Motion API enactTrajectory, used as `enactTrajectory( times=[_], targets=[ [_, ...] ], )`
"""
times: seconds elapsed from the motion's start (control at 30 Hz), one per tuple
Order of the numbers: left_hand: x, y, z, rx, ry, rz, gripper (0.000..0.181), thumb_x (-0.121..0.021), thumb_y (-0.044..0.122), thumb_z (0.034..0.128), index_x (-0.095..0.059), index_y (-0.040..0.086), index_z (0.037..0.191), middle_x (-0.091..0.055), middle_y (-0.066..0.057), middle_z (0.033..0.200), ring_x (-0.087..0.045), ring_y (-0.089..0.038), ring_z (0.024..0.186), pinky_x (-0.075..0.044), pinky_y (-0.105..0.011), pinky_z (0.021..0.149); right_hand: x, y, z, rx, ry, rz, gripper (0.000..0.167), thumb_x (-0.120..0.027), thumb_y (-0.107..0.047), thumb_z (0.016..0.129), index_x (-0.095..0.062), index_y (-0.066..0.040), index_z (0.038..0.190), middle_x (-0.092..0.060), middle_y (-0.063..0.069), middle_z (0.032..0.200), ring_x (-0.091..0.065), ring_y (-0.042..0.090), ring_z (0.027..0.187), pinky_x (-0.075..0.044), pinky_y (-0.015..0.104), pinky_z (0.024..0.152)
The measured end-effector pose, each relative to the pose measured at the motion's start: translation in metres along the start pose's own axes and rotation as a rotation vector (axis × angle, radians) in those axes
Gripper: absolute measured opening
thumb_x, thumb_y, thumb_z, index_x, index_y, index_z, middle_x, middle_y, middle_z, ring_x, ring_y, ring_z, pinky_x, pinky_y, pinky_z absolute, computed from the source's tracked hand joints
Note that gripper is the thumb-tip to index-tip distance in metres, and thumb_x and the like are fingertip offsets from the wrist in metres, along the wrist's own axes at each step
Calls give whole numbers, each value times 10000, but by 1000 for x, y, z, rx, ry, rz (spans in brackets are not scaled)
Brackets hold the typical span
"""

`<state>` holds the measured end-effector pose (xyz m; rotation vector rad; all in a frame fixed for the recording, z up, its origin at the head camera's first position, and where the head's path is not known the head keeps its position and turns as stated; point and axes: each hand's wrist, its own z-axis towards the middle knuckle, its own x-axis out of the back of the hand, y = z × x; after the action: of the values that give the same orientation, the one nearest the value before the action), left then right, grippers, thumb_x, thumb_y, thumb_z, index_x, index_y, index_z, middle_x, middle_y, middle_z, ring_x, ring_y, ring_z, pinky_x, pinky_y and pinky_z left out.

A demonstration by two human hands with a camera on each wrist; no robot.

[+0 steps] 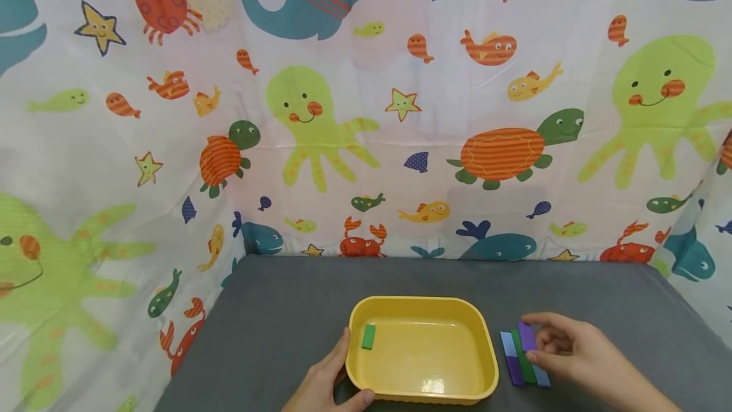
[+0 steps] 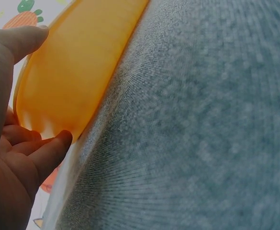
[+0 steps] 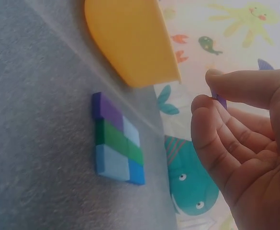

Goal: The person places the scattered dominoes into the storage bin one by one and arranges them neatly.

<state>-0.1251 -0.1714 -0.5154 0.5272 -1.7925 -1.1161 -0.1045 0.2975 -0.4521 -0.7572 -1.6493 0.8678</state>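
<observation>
My left hand (image 1: 330, 375) holds the yellow tray (image 1: 423, 395) at its near left corner, thumb along the front and fingers at the left side. In the left wrist view, the thumb and fingertips (image 2: 64, 137) touch the tray's outer wall (image 2: 75, 81). Inside the tray, toward the left, lies one green block (image 1: 368, 337). My right hand (image 1: 574, 350) pinches a purple block (image 1: 527, 337) between thumb and forefinger, above a patch of flat blocks; in the right wrist view the fingers mostly hide this purple block (image 3: 219, 99).
Right of the tray, purple, green and blue blocks (image 3: 118, 143) lie side by side in a tight patch on the grey cloth surface (image 1: 286, 310). A curtain (image 1: 389, 145) printed with sea animals hangs behind and along both sides.
</observation>
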Motion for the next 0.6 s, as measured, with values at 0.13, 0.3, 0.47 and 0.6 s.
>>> enactTrajectory(
  times=[0.13,0.3,0.47,0.6],
  targets=[
    [0,0,0,3,3,-12,1079,-732,553,1033,-100,60,1755,-224,-157,1791,-405,-374,1567,-473,-525,1172,-3,-7,2,1,25,-26,604,-868,-234,960,-618,29,1443,-662,94,908,-651,241,710,-596,320,589],
    [0,-2,1,-19,-2,-48,1072,-743,518,1038,-95,50,1753,-221,-172,1789,-416,-371,1561,-515,-447,1141,-8,-15,3,13,17,-44,599,-869,-238,961,-624,26,1439,-655,82,900,-639,236,701,-585,313,586],
    [-1,-3,2,-48,-1,-94,1054,-754,468,1045,-106,17,1744,-229,-213,1780,-420,-389,1556,-552,-377,1094,-13,-22,8,12,3,-40,611,-877,-247,954,-624,29,1437,-664,85,898,-655,265,710,-603,316,603],
    [-1,-3,3,-44,11,-95,1059,-769,471,1034,-129,9,1740,-245,-224,1772,-416,-410,1553,-563,-365,1073,-16,-28,12,52,-13,-35,616,-884,-241,947,-627,30,1436,-667,91,907,-654,258,703,-600,325,589]
  ],
)
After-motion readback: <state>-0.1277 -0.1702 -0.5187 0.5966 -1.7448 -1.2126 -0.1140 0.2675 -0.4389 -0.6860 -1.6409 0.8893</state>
